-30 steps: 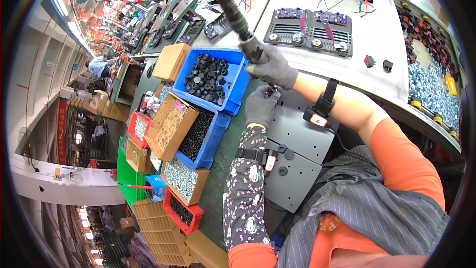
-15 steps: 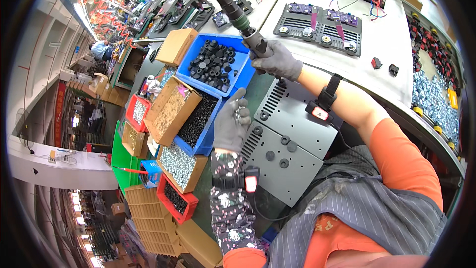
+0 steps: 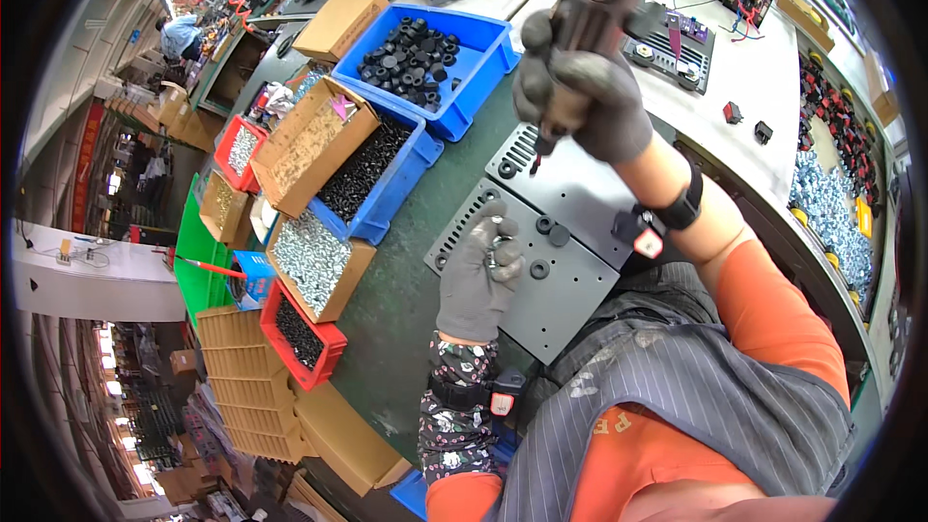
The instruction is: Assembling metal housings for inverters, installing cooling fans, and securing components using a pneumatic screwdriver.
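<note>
My right hand (image 3: 594,101) is wrapped around a dark power screwdriver (image 3: 599,5), its bit pointing down over the far grey metal panel (image 3: 585,203). The bit hangs close to a black rubber foot (image 3: 506,170) near that panel's slots. My left hand (image 3: 476,280), gloved in grey, rests over the slotted end of the nearer grey panel (image 3: 556,314). Its fingers are curled, with small shiny bits showing between them that I cannot make out. Several loose black rubber feet (image 3: 538,270) lie on the panels.
Left of the panels stand a blue bin of black rubber feet (image 3: 469,43), a blue bin of black screws (image 3: 416,159), a carton of silver screws (image 3: 358,280) and a red bin (image 3: 333,353). Switches (image 3: 732,113) and slotted plates (image 3: 691,53) lie on the white table.
My right hand has brought the screwdriver from above the blue bin's corner toward me, over the panel. My left hand has moved away from the bins onto the nearer panel.
</note>
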`<state>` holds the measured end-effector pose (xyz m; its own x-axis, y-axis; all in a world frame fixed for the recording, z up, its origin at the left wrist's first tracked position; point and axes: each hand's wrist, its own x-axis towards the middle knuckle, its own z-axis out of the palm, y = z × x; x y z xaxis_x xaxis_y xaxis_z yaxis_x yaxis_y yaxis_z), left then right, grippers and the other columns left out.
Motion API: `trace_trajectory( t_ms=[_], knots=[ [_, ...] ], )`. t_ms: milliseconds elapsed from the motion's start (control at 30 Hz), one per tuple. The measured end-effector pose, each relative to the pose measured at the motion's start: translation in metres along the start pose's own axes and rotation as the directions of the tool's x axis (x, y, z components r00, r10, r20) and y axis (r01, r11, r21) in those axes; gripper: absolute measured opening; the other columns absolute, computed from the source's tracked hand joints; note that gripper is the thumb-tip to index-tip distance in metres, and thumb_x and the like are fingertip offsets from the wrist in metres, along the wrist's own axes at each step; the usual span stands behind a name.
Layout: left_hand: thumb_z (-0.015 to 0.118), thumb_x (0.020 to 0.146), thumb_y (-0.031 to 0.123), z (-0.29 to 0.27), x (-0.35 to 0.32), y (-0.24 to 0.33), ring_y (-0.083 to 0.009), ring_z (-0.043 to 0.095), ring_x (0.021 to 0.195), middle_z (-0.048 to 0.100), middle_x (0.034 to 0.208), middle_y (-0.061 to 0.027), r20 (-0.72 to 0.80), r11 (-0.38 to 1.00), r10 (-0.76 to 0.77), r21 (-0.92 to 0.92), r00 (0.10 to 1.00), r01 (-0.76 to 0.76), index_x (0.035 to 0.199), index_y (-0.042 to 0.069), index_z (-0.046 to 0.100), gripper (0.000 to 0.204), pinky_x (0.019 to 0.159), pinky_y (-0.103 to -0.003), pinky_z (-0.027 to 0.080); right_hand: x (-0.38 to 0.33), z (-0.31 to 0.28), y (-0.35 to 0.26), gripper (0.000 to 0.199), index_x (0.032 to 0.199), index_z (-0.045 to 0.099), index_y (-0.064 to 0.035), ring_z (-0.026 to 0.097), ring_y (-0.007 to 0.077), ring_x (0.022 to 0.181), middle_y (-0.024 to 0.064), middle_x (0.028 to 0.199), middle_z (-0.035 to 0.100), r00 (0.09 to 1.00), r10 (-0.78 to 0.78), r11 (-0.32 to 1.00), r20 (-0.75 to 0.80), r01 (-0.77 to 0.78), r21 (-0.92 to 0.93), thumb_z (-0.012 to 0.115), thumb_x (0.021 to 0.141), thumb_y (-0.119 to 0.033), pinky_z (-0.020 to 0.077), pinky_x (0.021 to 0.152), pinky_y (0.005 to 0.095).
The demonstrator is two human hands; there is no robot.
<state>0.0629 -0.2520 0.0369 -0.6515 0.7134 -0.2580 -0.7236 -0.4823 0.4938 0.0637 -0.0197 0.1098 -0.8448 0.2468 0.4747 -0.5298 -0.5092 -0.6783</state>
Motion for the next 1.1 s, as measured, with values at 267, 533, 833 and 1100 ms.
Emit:
trace_trajectory(
  t_ms=[267, 533, 833, 1100],
  knots=[
    [0.046, 0.101, 0.015, 0.024, -0.011, -0.028, -0.0054, 0.038, 0.063, 0.057, 0.093, -0.0048, 0.079, 0.995, -0.080, -0.050, 0.994, 0.084, 0.125, 0.000, 0.051, 0.028, 0.050, -0.017, 0.033, -0.051, 0.042, -0.018, 0.038, 0.104, 0.044, -0.0109, 0.057, 0.0203, 0.055, 0.0029, 0.070, 0.056, 0.997, -0.039, 0.998, 0.061, 0.036, 0.059, 0.069, 0.080, -0.026, 0.0479, 0.051, 0.0314],
    [0.047, 0.101, 0.016, 0.029, -0.021, -0.046, -0.0060, 0.039, 0.061, 0.055, 0.092, -0.0030, 0.000, 0.997, -0.073, 0.027, 0.997, 0.073, 0.121, 0.000, 0.054, 0.026, 0.049, -0.018, 0.033, -0.073, 0.037, -0.025, 0.044, 0.105, 0.045, -0.0055, 0.053, 0.0169, 0.057, 0.0054, 0.068, 0.055, 0.982, -0.047, 0.987, 0.186, 0.017, 0.161, 0.074, 0.074, -0.018, 0.0468, 0.056, 0.0329],
    [0.063, 0.094, 0.029, 0.027, -0.028, -0.025, -0.0121, 0.059, 0.068, 0.064, 0.086, -0.0040, 0.233, -0.234, 0.339, 0.959, 0.911, -0.158, 0.122, 0.004, 0.061, 0.038, 0.061, -0.026, 0.047, -0.084, 0.004, -0.040, 0.045, 0.120, 0.047, -0.0051, 0.060, 0.0234, 0.072, 0.0075, 0.081, 0.057, 0.995, -0.033, 0.987, -0.096, 0.048, 0.156, 0.058, 0.085, -0.031, 0.0544, 0.042, 0.0365],
    [0.063, 0.088, 0.023, 0.036, 0.010, -0.047, -0.0297, 0.065, 0.076, 0.066, 0.084, -0.0089, 0.378, -0.755, 0.118, 0.634, 0.918, -0.164, 0.106, 0.017, 0.069, 0.020, 0.069, -0.040, 0.051, -0.100, -0.009, -0.043, 0.046, 0.118, 0.049, -0.0037, 0.060, 0.0236, 0.067, 0.0084, 0.080, 0.057, 0.987, 0.046, 0.995, -0.156, -0.031, 0.099, 0.060, 0.082, -0.030, 0.0520, 0.054, 0.0379]
  ],
)
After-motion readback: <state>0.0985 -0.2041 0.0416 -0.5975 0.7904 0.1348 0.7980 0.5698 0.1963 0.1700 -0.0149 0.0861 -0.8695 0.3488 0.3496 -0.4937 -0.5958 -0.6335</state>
